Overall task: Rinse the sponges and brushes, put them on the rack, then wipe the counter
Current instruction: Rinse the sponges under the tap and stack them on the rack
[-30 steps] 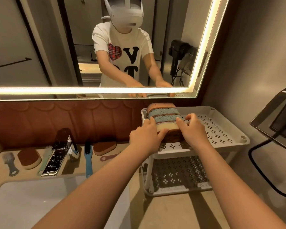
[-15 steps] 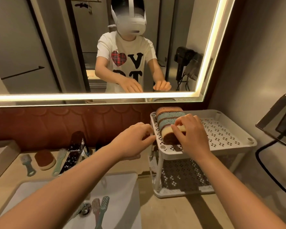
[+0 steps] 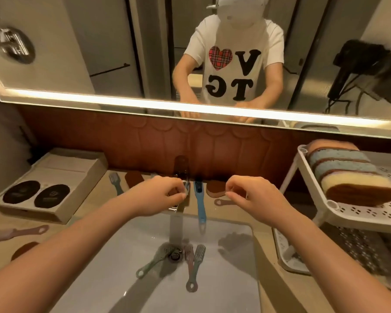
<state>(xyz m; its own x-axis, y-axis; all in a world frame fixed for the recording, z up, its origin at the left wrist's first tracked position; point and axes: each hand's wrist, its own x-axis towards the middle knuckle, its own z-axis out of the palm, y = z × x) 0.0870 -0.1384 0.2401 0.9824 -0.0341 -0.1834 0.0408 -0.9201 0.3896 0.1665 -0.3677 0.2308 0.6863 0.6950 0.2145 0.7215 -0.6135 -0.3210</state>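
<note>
A: Where were our hands?

B: Both hung over the back of the sink (image 3: 235,281). Our left hand (image 3: 156,196) sat at the tap (image 3: 182,168), fingers curled against its lever. We couldn't tell whether they actually pinched it. Our right hand (image 3: 255,198) hung just right of the tap, fingers loosely clenched with nothing in them.

A: Water?

B: A pale band ran from the spout down to the drain. It looked like a stream, but it was blurred.

A: Sponges?

B: The sponges (image 3: 345,175) lay stacked on their side on the top tier of the rack (image 3: 370,213), at its left end against the rim. The rack stood on the desk (image 3: 95,213), right of the sink.

A: Brushes?

B: Three lay in the sink by the drain. The green brush (image 3: 152,264) had its head at the drain and its handle pointing down-left. The pink brush (image 3: 189,256) and the teal brush (image 3: 195,271) lay side by side, handles towards us. The blue brush (image 3: 199,202) lay on the desk just right of the tap, its handle reaching the sink's edge. A lone brush (image 3: 16,232) lay far left on the desk, near a box (image 3: 61,175).
</note>
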